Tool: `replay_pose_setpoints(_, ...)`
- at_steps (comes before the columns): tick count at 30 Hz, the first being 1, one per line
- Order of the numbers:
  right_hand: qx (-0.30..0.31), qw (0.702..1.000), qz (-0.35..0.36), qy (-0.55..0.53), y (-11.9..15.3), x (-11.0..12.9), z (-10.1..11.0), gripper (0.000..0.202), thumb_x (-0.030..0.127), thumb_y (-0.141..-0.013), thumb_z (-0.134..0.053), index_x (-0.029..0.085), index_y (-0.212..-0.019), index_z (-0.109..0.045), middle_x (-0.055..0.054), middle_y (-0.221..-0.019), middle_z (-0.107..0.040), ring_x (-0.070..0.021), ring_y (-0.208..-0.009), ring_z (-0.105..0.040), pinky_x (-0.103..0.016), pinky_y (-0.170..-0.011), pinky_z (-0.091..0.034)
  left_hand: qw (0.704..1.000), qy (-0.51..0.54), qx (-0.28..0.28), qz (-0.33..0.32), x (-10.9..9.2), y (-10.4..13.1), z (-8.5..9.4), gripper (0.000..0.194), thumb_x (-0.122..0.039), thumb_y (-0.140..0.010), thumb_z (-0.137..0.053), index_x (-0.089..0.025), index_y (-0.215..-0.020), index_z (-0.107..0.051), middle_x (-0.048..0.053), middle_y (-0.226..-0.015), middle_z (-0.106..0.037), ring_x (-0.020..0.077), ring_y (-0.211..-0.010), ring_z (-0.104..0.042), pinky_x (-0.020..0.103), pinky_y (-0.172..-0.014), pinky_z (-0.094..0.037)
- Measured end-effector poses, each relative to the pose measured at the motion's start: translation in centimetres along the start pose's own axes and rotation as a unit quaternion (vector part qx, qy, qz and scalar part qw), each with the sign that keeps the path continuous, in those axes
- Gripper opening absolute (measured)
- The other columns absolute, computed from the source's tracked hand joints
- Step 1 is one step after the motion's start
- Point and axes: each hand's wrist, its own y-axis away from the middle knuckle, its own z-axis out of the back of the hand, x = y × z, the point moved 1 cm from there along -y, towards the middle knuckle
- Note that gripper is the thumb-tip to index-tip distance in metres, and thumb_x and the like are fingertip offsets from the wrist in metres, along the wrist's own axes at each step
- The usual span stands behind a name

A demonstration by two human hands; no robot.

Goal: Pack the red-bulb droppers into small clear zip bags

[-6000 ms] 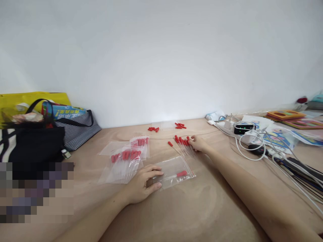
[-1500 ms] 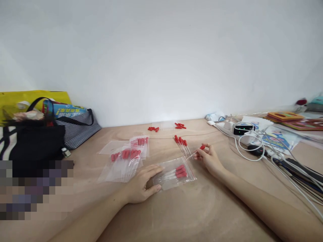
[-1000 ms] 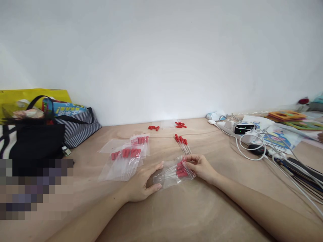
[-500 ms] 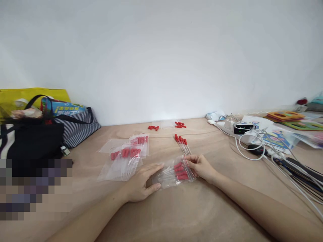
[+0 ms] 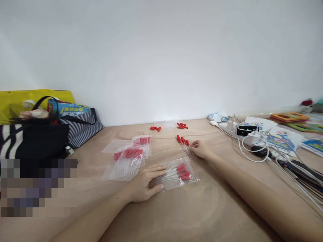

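Observation:
A clear zip bag (image 5: 174, 186) lies on the table in front of me, with several droppers with red rubber bulbs (image 5: 184, 175) inside. My left hand (image 5: 146, 183) rests on the bag's left end, thumb and fingers spread apart. Beyond the bag, several loose droppers (image 5: 183, 141) lie side by side, bulbs pointing away. Close to their right side is my right hand (image 5: 200, 149), its fingers bent and slightly apart; whether the fingertips touch the stems cannot be made out. Left of my left hand, overlapping zip bags (image 5: 113, 168) hold more red-bulbed droppers.
Loose red bulbs (image 5: 155, 128) and more red bulbs (image 5: 182, 125) lie near the wall, clear bags (image 5: 168, 125) between them. Black and striped bags (image 5: 83, 131) stand at left. A power strip with white cables (image 5: 247, 134) and colourful papers (image 5: 281, 143) occupy the right.
My right hand has let go of the zip bag's right edge and moved up and away to the loose droppers. The left hand stays on the bag, which now lies flatter.

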Motion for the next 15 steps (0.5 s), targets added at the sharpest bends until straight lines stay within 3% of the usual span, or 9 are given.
replay_pose_setpoints(6,0.032,0.999,-0.02,0.009,-0.7,1.2,0.7,0.029,0.019,-0.059,-0.063,0.012,-0.086,-0.056,-0.006,-0.06,-0.059,-0.0173,-0.057,-0.056,-0.023,-0.048,-0.035,1.0,0.002,-0.002,-0.001,-0.1,0.0,0.1,0.044,-0.033,-0.078,-0.05,-0.022,-0.12,-0.046,0.006,-0.128,-0.044,0.0231,-0.119,-0.038,0.042,-0.099,-0.032)
replay_pose_setpoints(10,0.054,0.998,-0.009,-0.029,0.1,1.0,2.2,0.045,0.026,-0.068,-0.055,0.011,-0.11,-0.043,-0.001,-0.061,-0.056,-0.0126,-0.05,-0.052,-0.021,-0.045,-0.036,1.0,0.002,0.001,0.002,-0.3,-0.1,0.2,0.044,-0.032,-0.078,-0.05,-0.021,-0.121,-0.046,0.007,-0.128,-0.043,0.0227,-0.119,-0.037,0.041,-0.099,-0.031)
replay_pose_setpoints(12,0.067,0.994,0.011,-0.089,1.2,0.6,2.9,0.052,0.025,-0.073,-0.047,0.013,-0.12,-0.029,0.005,-0.056,-0.05,-0.0094,-0.042,-0.047,-0.019,-0.04,-0.034,1.0,0.005,0.001,0.001,-0.2,-0.1,0.1,0.045,-0.033,-0.078,-0.051,-0.021,-0.121,-0.045,0.006,-0.129,-0.043,0.0223,-0.119,-0.037,0.041,-0.099,-0.031)
replay_pose_setpoints(15,0.069,0.968,0.049,-0.238,3.5,0.0,3.1,0.064,0.022,-0.069,-0.047,0.016,-0.125,-0.017,0.01,-0.051,-0.044,-0.0082,-0.037,-0.043,-0.019,-0.037,-0.035,1.0,0.004,-0.002,-0.001,-0.2,-0.1,0.1,0.044,-0.033,-0.078,-0.051,-0.022,-0.12,-0.046,0.006,-0.128,-0.044,0.0224,-0.119,-0.038,0.041,-0.099,-0.031)
